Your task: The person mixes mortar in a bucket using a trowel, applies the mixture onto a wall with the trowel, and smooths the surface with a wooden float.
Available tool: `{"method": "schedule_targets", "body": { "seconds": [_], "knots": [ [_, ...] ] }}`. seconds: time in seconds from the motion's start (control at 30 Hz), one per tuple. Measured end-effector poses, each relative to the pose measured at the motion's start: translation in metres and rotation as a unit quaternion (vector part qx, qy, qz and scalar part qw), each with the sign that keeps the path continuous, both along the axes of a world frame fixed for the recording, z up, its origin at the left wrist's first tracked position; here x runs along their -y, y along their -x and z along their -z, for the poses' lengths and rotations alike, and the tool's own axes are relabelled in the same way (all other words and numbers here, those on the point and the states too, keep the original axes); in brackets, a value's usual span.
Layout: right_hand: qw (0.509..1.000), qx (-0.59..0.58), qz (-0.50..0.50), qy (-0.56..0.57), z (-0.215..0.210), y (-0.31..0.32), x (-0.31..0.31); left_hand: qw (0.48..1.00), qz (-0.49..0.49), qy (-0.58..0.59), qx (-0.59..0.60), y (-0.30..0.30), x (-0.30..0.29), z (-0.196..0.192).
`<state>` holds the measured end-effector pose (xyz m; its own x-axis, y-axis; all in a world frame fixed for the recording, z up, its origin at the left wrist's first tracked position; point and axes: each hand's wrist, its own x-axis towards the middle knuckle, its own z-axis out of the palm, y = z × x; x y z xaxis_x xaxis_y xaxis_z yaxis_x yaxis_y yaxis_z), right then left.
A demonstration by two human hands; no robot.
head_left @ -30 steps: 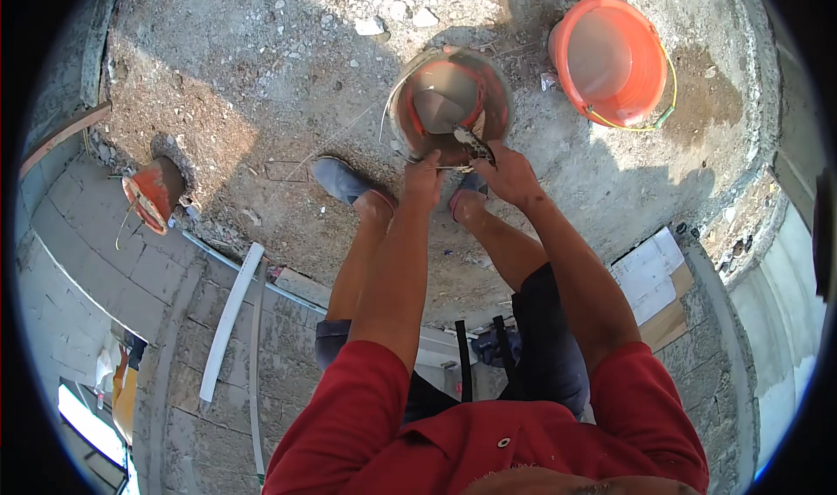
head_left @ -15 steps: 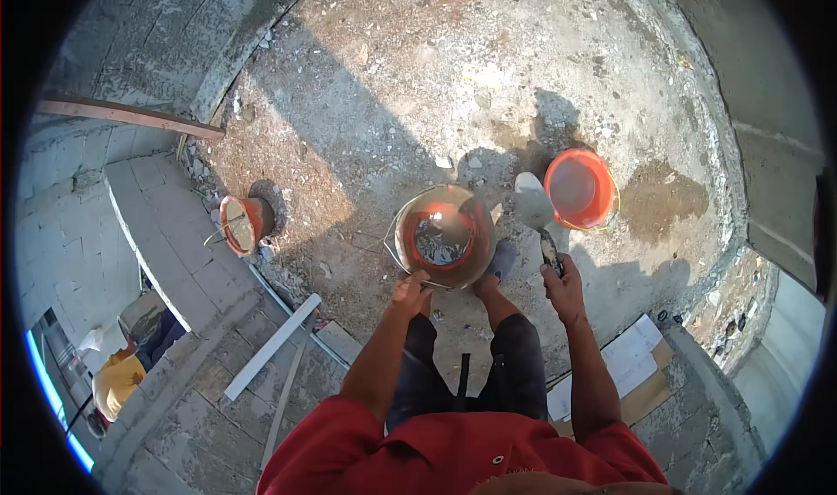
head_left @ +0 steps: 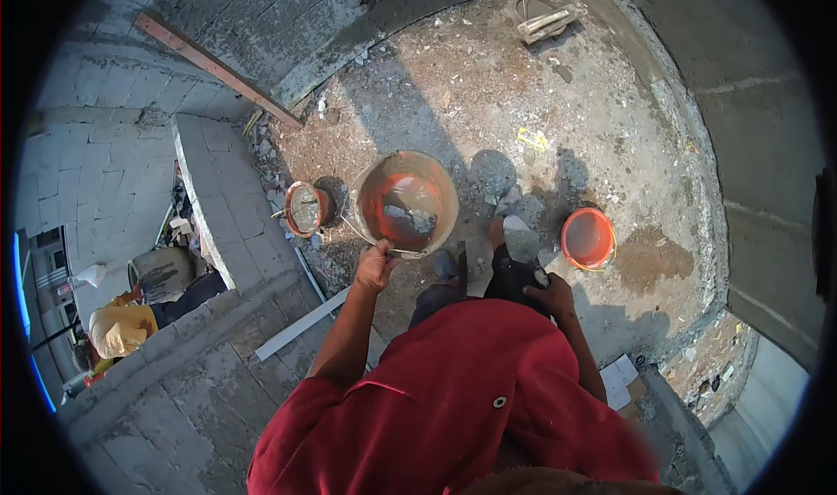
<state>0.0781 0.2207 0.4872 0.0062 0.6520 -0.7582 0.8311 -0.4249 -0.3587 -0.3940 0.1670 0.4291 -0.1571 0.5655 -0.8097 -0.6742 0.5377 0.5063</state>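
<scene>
My left hand (head_left: pixel 375 266) grips the near rim of a large mortar-crusted bucket (head_left: pixel 443 190), fingers curled round its edge. The bucket looks raised and its mouth faces up toward me; inside are orange-stained walls and a little grey, wet-looking residue. A wire handle hangs at its left side. Beside my right leg, my right hand (head_left: pixel 553 296) is closed on the dark handle of a trowel (head_left: pixel 522 242), whose grey blade points forward. To the right of the blade, an orange bucket (head_left: pixel 568 238) holds cloudy liquid.
A smaller dirty orange bucket (head_left: pixel 323 207) stands on the left by a low block wall (head_left: pixel 225 203). A wooden beam (head_left: pixel 218 69) leans there. A white strip (head_left: pixel 301 327) lies behind my left arm. Another person (head_left: pixel 122 325) is beyond the wall. Rubble litters the ground (head_left: pixel 488 85).
My left hand has lifted the large bucket off the ground and shifted it left. The trowel in my right hand has drawn in toward my leg. My view has swung, showing more ground ahead.
</scene>
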Motion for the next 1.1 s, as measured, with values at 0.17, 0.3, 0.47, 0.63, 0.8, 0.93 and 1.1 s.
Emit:
{"method": "schedule_targets", "body": {
  "seconds": [0.17, 0.3, 0.47, 0.63, 0.8, 0.93, 1.1],
  "knots": [
    [0.998, -0.001, -0.058, 0.002, 0.041, 0.021, -0.099, 0.992, -0.107, 0.021, -0.066, 0.007, -0.064, -0.050],
    [0.984, -0.002, -0.174, -0.021, 0.060, 0.034, -0.226, 0.974, -0.210, 0.007, -0.089, 0.017, -0.084, -0.063],
    [0.971, -0.030, -0.239, 0.004, 0.089, 0.043, -0.329, 0.942, -0.322, -0.044, -0.084, 0.017, -0.147, -0.089],
    [0.962, -0.079, -0.254, 0.066, 0.082, 0.063, -0.416, 0.929, -0.360, -0.056, -0.068, 0.036, -0.236, -0.093],
    [0.976, -0.193, -0.074, 0.074, 0.053, 0.094, -0.481, 0.936, -0.345, -0.070, -0.027, 0.106, -0.325, -0.049],
    [0.934, -0.330, 0.126, 0.050, -0.059, 0.157, -0.530, 0.957, -0.282, -0.065, -0.006, 0.141, -0.434, -0.037],
    [0.944, -0.313, 0.100, 0.022, -0.058, 0.173, -0.586, 0.970, -0.235, -0.067, 0.017, 0.190, -0.547, -0.027]
  ]
}}
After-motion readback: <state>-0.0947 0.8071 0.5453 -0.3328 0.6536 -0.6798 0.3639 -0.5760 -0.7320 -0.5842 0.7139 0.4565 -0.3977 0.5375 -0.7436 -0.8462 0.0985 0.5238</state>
